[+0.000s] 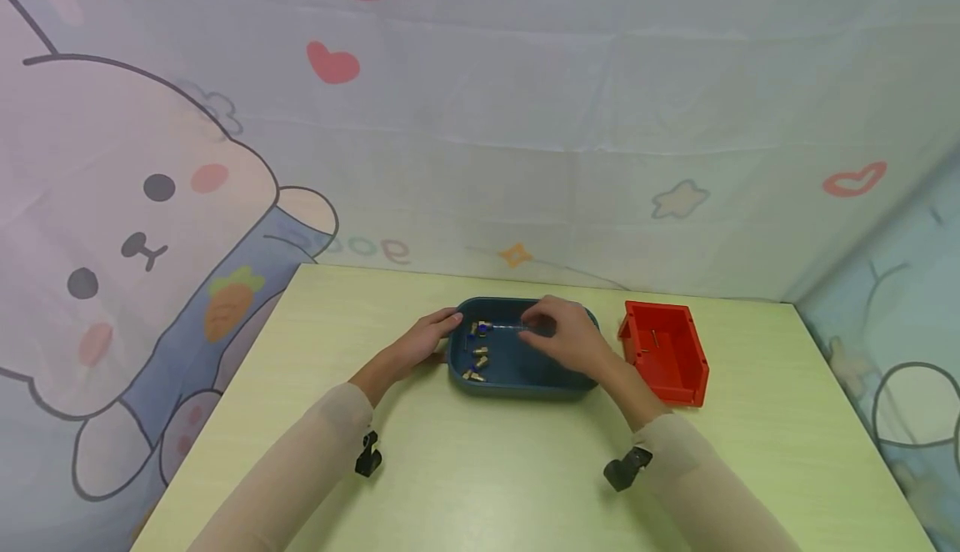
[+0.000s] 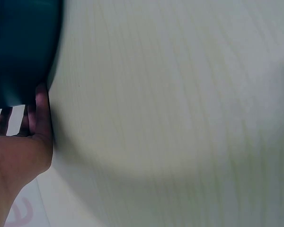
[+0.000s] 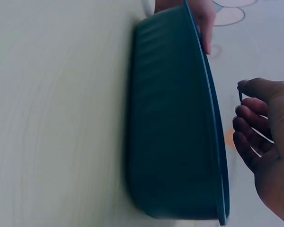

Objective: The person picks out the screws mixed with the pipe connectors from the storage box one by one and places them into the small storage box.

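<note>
A dark blue-green plastic tray stands on the table. Small brass-coloured fittings, several with blue parts, lie along its left side. My left hand grips the tray's left end, thumb over the rim and fingers low against the outside wall, as the left wrist view also shows. Over the tray's right half, my right hand pinches a small thin metal piece between thumb and forefinger. Its exact kind is too small to tell. A thin pale strip shows in the tray left of these fingers.
Right of the tray sits a red plastic bin with thin screw-like pieces inside. A printed cloth hangs behind the pale wooden table.
</note>
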`<state>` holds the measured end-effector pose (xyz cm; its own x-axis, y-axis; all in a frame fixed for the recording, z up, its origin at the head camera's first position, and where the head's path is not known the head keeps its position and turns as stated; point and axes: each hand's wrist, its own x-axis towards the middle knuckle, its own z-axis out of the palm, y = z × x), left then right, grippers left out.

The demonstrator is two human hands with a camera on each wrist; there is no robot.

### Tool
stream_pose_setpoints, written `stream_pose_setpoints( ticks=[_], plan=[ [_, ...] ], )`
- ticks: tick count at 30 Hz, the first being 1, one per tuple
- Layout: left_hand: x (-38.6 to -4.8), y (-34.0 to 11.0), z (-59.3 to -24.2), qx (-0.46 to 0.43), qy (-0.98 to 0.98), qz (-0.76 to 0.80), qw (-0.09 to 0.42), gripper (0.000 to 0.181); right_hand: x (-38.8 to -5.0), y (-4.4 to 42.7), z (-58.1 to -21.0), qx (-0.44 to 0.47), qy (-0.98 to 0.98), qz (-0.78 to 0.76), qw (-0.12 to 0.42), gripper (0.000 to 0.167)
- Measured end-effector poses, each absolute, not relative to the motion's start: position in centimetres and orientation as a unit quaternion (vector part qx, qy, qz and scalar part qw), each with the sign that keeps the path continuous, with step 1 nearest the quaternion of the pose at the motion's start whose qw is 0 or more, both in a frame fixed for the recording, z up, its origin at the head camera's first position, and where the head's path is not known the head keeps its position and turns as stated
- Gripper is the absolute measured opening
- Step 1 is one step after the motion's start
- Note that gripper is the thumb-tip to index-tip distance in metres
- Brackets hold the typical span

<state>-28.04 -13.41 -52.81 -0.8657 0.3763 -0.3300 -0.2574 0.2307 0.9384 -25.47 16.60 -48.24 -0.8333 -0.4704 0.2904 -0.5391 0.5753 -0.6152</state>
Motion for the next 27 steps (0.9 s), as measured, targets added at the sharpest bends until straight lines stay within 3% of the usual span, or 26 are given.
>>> stream_pose_setpoints(
  ticks=[27],
  plan=[
    [-28.0,-13.2,-52.8,0.035,0.742,0.620,0.251,0.066,-24.5,23.1,-46.6,0.187,-0.883,0.423,0.074,0.021]
  ],
)
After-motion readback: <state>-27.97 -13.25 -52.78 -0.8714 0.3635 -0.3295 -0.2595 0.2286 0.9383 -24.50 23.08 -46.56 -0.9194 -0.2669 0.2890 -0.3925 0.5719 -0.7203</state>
